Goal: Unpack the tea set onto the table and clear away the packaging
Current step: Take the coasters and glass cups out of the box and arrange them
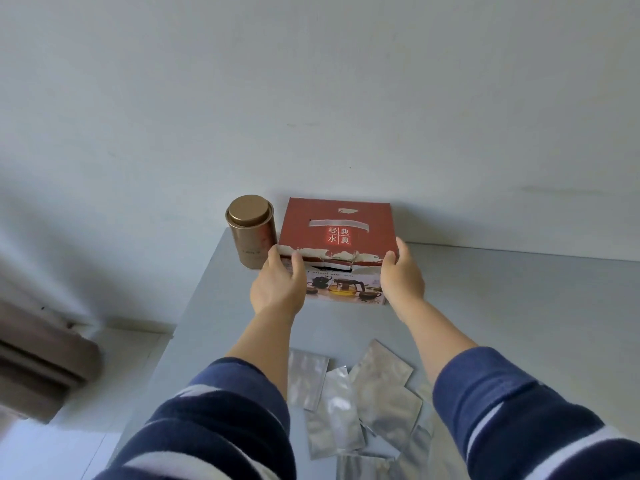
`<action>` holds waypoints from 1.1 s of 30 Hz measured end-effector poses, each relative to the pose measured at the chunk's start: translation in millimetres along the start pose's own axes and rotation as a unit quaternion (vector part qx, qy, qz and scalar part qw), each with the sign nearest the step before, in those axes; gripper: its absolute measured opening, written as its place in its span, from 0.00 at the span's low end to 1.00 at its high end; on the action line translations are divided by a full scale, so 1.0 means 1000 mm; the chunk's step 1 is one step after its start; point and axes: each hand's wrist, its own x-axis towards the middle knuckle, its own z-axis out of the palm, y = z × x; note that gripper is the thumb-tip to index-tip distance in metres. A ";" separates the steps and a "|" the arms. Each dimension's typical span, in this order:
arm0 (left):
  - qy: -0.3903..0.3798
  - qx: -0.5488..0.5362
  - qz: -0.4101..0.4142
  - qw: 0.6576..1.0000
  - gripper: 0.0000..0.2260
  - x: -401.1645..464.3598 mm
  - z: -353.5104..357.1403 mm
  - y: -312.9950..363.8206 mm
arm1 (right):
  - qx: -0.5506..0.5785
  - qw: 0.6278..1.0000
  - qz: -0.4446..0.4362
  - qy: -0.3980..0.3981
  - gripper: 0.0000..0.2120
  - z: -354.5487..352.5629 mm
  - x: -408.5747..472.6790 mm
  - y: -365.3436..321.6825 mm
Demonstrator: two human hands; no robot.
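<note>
The tea set box (335, 233), a red carton with a white band and four Chinese characters on its lid, stands on the grey table (502, 306) at the far edge, close to the wall (311, 81). Its long axis runs from 9 o'clock to 3 o'clock, parallel to the wall. The lid faces up; the printed front panel, showing a glass teapot and cups, faces 6 o'clock toward the person. The upper front edge of the box is torn, exposing white card. The left hand (277, 289) grips the near left corner of the box, fingers curled over the top edge. The right hand (403, 277) grips the near right corner, thumb on the front panel and fingers wrapped round the side. Both hands cover the outer parts of the front panel, and its line of small print is too blurred to read. The contents of the box are hidden. At 9 o'clock of the box, just beside it, stands an upright gold tea tin (252, 232) with its lid on; the label is illegible. At 6 o'clock, near the person, silver foil sachets (356, 400) lie overlapped in a loose pile, partly hidden by the striped blue sleeves (221, 420) and cut off by the lower frame edge.
</note>
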 end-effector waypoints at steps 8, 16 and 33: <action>0.020 0.044 0.071 0.996 0.20 -0.032 -0.006 0.008 | 0.084 0.990 0.018 0.115 0.20 -0.017 -0.027 0.016; 0.105 -0.100 0.196 0.970 0.19 0.029 -0.031 0.052 | 0.389 0.916 -0.011 0.093 0.12 -0.043 0.039 -0.024; -0.160 -0.084 -0.010 0.983 0.17 0.051 -0.048 0.045 | -0.262 0.945 -0.108 -0.161 0.49 -0.017 0.042 -0.030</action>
